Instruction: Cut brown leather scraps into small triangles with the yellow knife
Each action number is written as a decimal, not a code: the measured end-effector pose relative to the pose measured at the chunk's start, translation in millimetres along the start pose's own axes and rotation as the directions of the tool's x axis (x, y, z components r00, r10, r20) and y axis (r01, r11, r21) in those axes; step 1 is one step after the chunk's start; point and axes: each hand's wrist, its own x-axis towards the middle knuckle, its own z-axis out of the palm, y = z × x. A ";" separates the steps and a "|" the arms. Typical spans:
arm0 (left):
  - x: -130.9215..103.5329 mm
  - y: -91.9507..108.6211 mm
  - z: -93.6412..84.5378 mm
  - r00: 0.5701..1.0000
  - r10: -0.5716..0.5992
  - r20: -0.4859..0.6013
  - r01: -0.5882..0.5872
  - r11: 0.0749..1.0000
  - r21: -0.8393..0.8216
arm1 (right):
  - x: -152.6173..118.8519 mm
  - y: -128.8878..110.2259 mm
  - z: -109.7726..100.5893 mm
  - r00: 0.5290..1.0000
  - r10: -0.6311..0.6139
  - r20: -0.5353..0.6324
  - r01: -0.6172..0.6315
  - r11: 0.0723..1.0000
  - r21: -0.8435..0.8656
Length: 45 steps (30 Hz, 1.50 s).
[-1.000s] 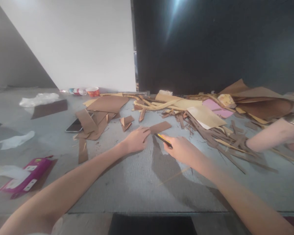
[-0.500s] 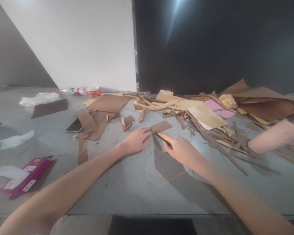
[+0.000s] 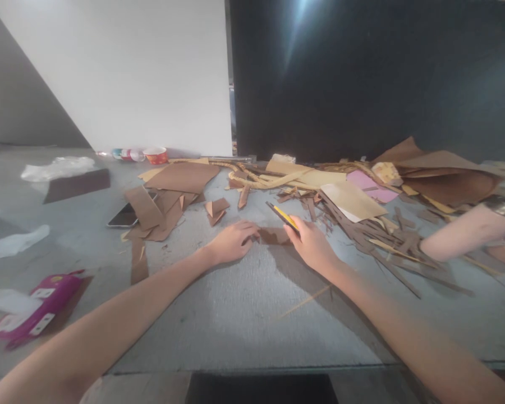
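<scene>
Head camera: The table's near edge (image 3: 235,370) runs straight across in front of you, with the grey tabletop (image 3: 227,325) stretching between your forearms and only a thin yellow strip (image 3: 305,301) lying there, beside your right forearm. At left, a purple packet (image 3: 58,295) sits with a white tissue (image 3: 10,301) poking out of it; the rest of its contents is hidden. Your right hand (image 3: 313,244) is closed around a yellow-and-black cutter (image 3: 285,217), its tip pointing away and to the left. Your left hand (image 3: 233,241) rests on the table, fingers loosely curled, the tips at the left end of a small brown piece (image 3: 273,236) that lies between your two hands; whether they pinch it, you cannot tell. Toward the right, another person's arm (image 3: 463,233) reaches in beside a spread of brown scraps (image 3: 404,247), which bounds your room on that side. A phone (image 3: 124,216) lies partly under brown sheets (image 3: 168,210) at left. Farther back, a red cup (image 3: 155,159) stands beside a bottle (image 3: 128,154) on its side, the cup's inside too small to read, before a white board (image 3: 151,73).
</scene>
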 end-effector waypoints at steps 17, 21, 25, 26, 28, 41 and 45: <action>-2.6 -16.6 3.3 1.000 -0.017 -0.007 0.017 0.992 0.122 | -1.2 -6.7 -1.0 0.962 0.050 0.268 -0.049 0.999 -0.007; -3.7 -25.6 2.3 0.993 -0.087 -0.074 0.100 0.977 0.187 | -1.4 1.6 -3.9 0.964 0.067 0.259 -0.088 0.994 0.072; -2.6 -16.5 -1.7 0.989 -0.051 -0.137 0.073 0.985 0.157 | -1.0 3.2 -3.8 0.967 -0.021 0.255 -0.052 0.959 0.278; -2.3 -12.3 -3.3 0.992 -0.010 -0.125 0.026 0.991 0.133 | -0.8 2.9 -2.8 0.968 -0.039 0.249 -0.044 0.947 0.320; -2.0 -3.7 -6.8 0.994 0.082 -0.068 -0.075 0.992 0.097 | -0.4 2.7 0.6 0.971 -0.041 0.237 -0.052 0.927 0.370; -4.8 2.1 -5.0 0.986 0.107 0.128 -0.101 0.993 -0.055 | 12.1 42.7 12.2 0.997 0.028 -0.065 -0.027 1.000 0.009; -4.7 2.8 -4.6 0.991 0.065 0.120 -0.054 0.994 -0.097 | 6.6 30.5 10.8 0.992 -0.111 -0.056 0.108 0.992 -0.070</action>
